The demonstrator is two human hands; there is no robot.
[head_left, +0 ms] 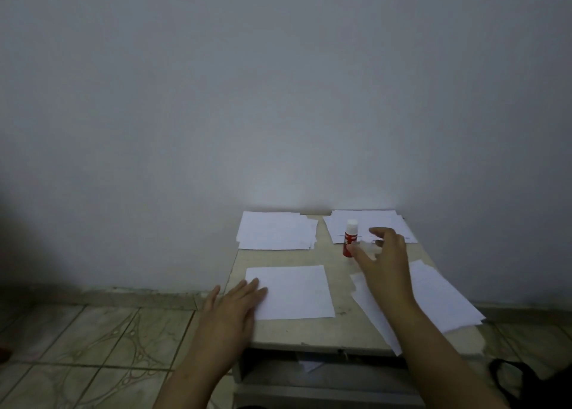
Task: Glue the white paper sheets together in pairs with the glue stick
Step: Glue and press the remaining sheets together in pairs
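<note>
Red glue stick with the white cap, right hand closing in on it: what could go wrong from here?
1. The red glue stick with the white cap stands upright on the small beige table; the open right hand may tip it.
2. The white paper stack on the right overhangs the table edge; the forearm across it might drag sheets off.
3. The left hand presses only one corner of the single white sheet, which could pivot.

Looks like a home room: low table (340, 331) against bare wall (278, 99) at 12 o'clock, patterned floor tiles (93, 340) at 8 o'clock, dim light.
</note>
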